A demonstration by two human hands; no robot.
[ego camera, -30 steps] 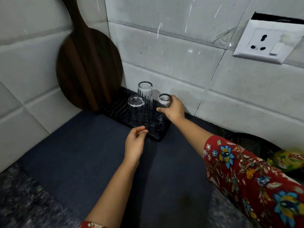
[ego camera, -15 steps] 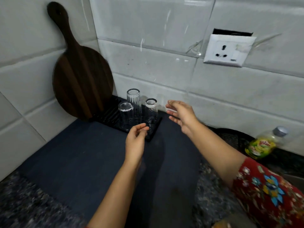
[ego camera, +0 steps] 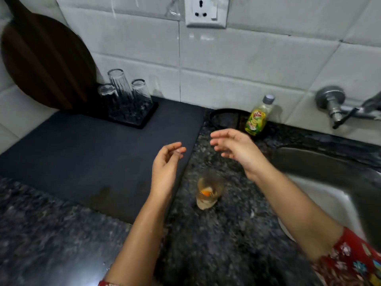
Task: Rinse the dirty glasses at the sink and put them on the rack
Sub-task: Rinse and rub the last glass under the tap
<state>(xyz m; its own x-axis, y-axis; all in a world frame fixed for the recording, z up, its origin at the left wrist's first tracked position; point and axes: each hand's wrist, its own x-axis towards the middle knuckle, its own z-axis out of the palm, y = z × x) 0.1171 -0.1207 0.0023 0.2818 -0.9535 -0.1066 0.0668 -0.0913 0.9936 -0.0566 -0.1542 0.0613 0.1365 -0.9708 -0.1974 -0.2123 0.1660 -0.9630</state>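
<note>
Starting farthest left of the sink (ego camera: 309,162), 1 round wooden board (ego camera: 47,62) leans on the tiled wall. Next to it, well left of the sink, 1 black rack (ego camera: 149,117) carries 3 clear glasses (ego camera: 119,85), all mouth down, at the back of 1 dark mat (ego camera: 82,157).

Nearer the sink, the left hand (ego camera: 165,168) hovers over the mat's sink-side edge, fingers loosely curled, thumb close to the fingertips, holding nothing. 1 dirty glass (ego camera: 209,190) stands upright on the granite counter (ego camera: 226,244) just left of the sink, with orange residue in its bottom. The right hand (ego camera: 235,149) hangs above the counter, closer to the sink, fingers spread and relaxed, empty.

1 green-labelled bottle (ego camera: 256,120) stands by the wall at the sink's back-left corner, and 1 tap (ego camera: 334,104) juts from the wall above the sink.

That makes 4 glasses in view: 3 racked, 1 unrinsed. The dirty one is probably light, rigid, breakable and smooth-walled, likely slick once wet. Wrapping fingers around its middle looks safer than pinching the rim.
</note>
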